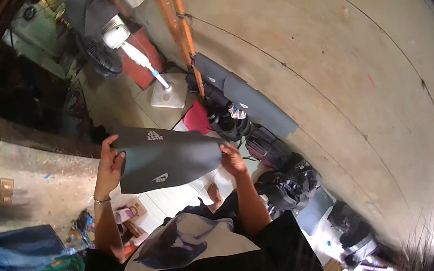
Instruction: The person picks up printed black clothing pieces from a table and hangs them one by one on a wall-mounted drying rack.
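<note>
A dark grey flexible sheet point(175, 163) with pale printed marks is stretched out in front of my body at waist height. My left hand point(109, 168) grips its left edge, the thumb on the near face and the fingers toward the back. At the opposite end, my right hand point(232, 160) pinches the sheet's right edge. The sheet bows slightly between both hands and hides part of the tiled floor. Similar grey sheets point(259, 105) hang in a row along the wall to the right.
Black bags point(270, 147) line the wall's foot on the right. A white-stemmed stand fan point(138, 58) stands ahead, near orange wooden poles point(180, 15). A pink object point(196, 117) lies beyond the sheet. Blue cloth point(21, 246) is at lower left. My bare foot point(214, 194) shows below.
</note>
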The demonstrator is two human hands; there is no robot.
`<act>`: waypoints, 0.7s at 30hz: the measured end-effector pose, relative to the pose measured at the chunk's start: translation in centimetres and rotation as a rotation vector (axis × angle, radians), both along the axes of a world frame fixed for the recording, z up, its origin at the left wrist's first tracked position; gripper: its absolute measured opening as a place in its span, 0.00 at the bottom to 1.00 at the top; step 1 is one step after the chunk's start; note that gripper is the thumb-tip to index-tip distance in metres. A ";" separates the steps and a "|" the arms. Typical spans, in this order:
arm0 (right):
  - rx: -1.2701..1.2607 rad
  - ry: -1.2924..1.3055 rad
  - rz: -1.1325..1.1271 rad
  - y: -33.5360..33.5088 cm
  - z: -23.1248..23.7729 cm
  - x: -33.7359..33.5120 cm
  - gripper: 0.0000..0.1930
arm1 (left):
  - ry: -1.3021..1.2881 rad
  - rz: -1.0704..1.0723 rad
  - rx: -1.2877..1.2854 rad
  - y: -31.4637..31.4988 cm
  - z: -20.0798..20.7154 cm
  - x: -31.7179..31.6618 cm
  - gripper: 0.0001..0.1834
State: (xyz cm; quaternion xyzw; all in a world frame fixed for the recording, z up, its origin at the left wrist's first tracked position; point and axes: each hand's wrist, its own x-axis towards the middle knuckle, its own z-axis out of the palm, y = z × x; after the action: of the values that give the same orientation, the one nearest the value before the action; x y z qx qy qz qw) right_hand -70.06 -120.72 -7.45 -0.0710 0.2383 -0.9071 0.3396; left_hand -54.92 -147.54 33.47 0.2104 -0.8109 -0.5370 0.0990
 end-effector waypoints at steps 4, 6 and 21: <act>0.500 -0.051 -0.089 8.2 7.3 0.1 0.20 | -0.112 0.227 0.074 -4.5 -9.6 -0.4 0.15; 0.671 0.008 -0.234 11.5 16.5 0.2 0.11 | -0.132 0.133 0.218 -3.3 -13.6 -3.2 0.13; 0.949 -0.123 -0.965 31.8 16.9 -4.7 0.05 | 0.000 -0.356 0.228 21.1 -26.6 -34.7 0.10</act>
State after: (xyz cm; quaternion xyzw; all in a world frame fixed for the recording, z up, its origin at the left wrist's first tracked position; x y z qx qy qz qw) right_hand -74.73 -88.90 9.49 0.2515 0.5959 -0.7566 -0.0957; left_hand -89.63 -126.44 6.90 0.0736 -0.7693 -0.6342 -0.0221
